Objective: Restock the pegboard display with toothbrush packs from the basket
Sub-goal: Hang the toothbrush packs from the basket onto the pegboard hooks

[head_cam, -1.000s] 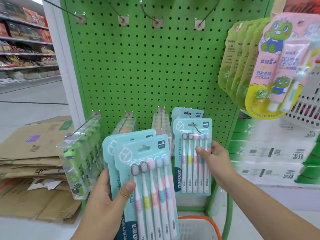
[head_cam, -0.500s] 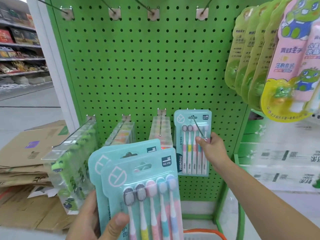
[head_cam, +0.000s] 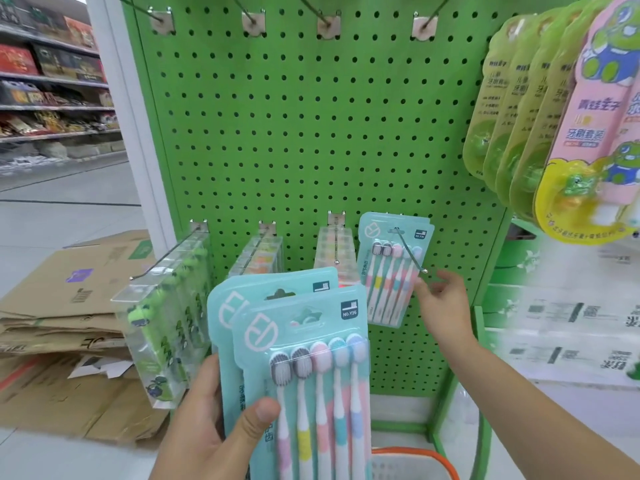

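Hanging on the peg at 2 o'clock, one toothbrush pack (head_cam: 393,268) is up, the right hand (head_cam: 445,306) is open beside it, and the left hand (head_cam: 211,424) grips two more packs (head_cam: 304,368) waiting above the basket (head_cam: 415,462).

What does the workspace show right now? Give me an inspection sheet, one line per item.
Surface: green pegboard, upper hooks bare.
Job's things: hung toothbrush pack on the lower right hook; held toothbrush packs, two, overlapping; basket below, only its rim in view.
Clutter: flattened cardboard on the floor at left.
Grippers: left hand grips the held packs, thumb on front; right hand beside the hung pack, fingers loose, holding nothing.
Cables: nothing seen.
Surroundings: clear-boxed goods on lower hooks; children's toothbrush sets hanging at right; store shelves at left.
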